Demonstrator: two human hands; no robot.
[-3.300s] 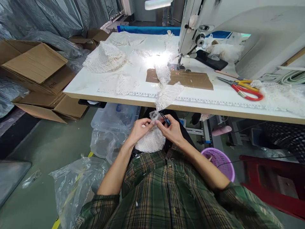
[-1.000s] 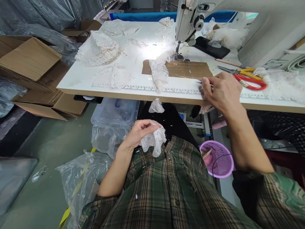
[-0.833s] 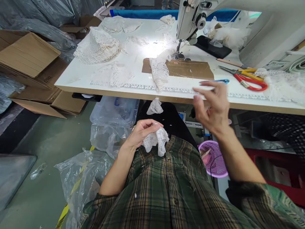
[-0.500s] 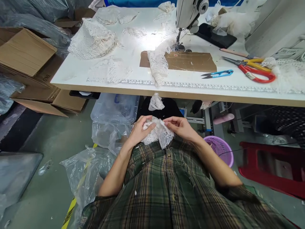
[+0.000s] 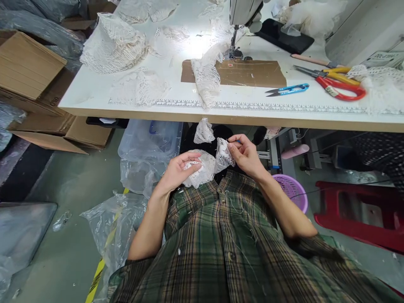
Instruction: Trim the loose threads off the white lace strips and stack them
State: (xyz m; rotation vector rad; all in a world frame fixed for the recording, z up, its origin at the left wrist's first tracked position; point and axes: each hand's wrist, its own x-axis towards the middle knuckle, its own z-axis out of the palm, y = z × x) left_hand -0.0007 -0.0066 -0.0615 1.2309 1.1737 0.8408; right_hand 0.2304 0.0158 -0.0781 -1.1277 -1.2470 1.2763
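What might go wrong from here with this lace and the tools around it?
The white openwork lace spans the left-hand grip and the right-hand grip, so a hard pull might stretch or tear its mesh.

The small blue thread snips lie on the white tabletop with bare blades; a sleeve or fabric could catch on them.

The loose white lace strip across the flat brown cardboard reaches near the front edge and might get dragged off.

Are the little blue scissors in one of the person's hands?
No, the blue scissors lie on the white table, while the left hand and right hand hold white lace.
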